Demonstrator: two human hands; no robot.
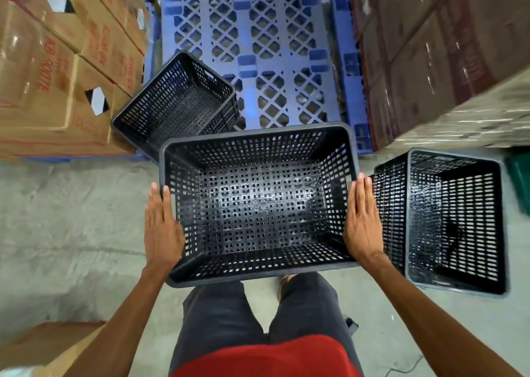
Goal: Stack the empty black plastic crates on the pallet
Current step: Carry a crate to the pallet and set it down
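An empty black perforated crate (259,204) is held level in front of my body, above the concrete floor. My left hand (162,224) presses flat on its left wall and my right hand (364,221) on its right wall, fingers pointing forward. Another black crate (177,104) rests tilted on the near left corner of the blue plastic pallet (249,32). A third black crate (447,221) stands on the floor to my right, apart from the pallet.
Stacked brown cardboard boxes (57,69) flank the pallet on the left. Wrapped dark cartons (441,55) rise on the right. A cardboard box (48,345) sits at lower left, a green object (520,181) at the right edge. Grey concrete floor (71,218) lies around me.
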